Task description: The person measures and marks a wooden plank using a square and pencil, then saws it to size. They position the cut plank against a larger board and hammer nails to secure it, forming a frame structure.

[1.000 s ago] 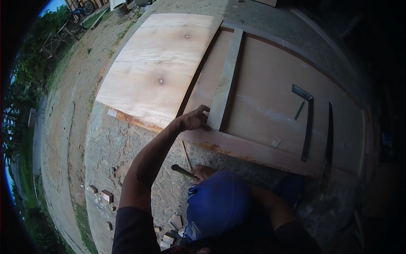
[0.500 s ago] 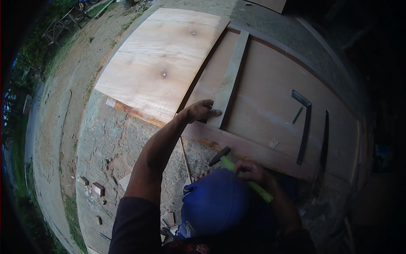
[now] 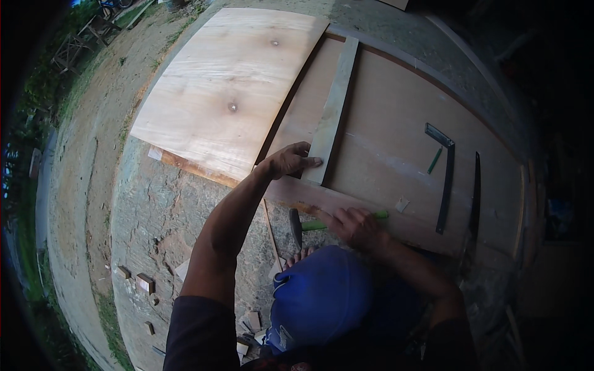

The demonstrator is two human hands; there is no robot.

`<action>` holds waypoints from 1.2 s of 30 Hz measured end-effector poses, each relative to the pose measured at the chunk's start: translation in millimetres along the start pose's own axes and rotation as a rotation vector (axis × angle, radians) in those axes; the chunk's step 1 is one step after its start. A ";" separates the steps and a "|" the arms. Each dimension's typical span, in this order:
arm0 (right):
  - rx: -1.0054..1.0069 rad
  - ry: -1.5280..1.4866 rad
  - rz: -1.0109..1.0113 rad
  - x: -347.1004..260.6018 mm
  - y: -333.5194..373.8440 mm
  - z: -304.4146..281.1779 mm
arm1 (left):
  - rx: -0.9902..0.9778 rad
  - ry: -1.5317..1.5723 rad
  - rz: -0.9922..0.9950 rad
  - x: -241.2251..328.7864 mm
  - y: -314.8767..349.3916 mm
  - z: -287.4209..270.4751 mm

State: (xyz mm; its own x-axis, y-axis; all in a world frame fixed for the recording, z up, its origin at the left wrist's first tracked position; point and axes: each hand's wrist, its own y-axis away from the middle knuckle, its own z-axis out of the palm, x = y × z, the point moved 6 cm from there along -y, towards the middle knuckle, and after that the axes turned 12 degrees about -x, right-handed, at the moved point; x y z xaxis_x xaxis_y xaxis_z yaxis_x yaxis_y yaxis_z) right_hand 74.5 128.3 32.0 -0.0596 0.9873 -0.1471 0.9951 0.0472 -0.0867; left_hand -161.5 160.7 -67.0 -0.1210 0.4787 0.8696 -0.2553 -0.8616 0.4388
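Slat [image 3: 335, 105], pale and narrow, is laid across the wooden frame [image 3: 294, 190], its long axis run from near to far with a slight lean to the right. Its near end is touched by the left hand [image 3: 289, 161], the nearer of the two, with the thumb rested on top and the other fingers bent at the left edge. In the right hand [image 3: 356, 227], lower and to the right, the green handle of a hammer [image 3: 314, 226] is wrapped by curled fingers and held crosswise to the slat, its head pointed left and seen apart from the slat's near end. Whether the slat is firmly pinched cannot be told, since the left fingertips are partly hidden; the concrete [image 3: 142, 204] below is partly covered by a blue cap [image 3: 325, 297], and the frame's far right is dimmed by shadow.
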 end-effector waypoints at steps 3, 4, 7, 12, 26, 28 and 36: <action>-0.182 -0.047 0.149 7.4 -6.5 2.6 | -0.010 -0.008 -0.002 -1.6 0.0 -1.6; -0.156 -0.041 0.055 2.7 -7.0 1.5 | -0.009 -0.007 -0.002 -2.0 1.1 -1.3; -0.169 -0.058 -0.035 6.1 -5.3 5.2 | -0.010 0.021 0.005 3.4 3.9 4.9; -0.238 -0.097 0.099 15.2 -18.2 14.5 | 0.016 -0.031 -0.009 3.4 6.6 2.5; -0.009 -0.558 0.196 1.1 -12.7 -6.0 | 0.192 0.039 0.100 -2.1 8.0 -10.7; 0.071 -0.616 0.250 8.6 -13.1 -14.4 | 0.255 0.189 0.174 0.2 10.1 -13.8; 0.002 -0.614 0.368 31.1 -44.0 -34.2 | 0.338 0.181 0.320 3.7 21.4 -20.3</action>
State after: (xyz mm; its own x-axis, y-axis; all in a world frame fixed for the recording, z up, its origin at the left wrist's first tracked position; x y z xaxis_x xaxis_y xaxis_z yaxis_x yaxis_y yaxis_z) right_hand 31.5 162.1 64.9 0.2457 0.6759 -0.6948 0.9592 -0.2730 0.0735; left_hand -186.9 147.5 -59.0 -0.3145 0.1768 0.9326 0.1439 -0.9623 0.2310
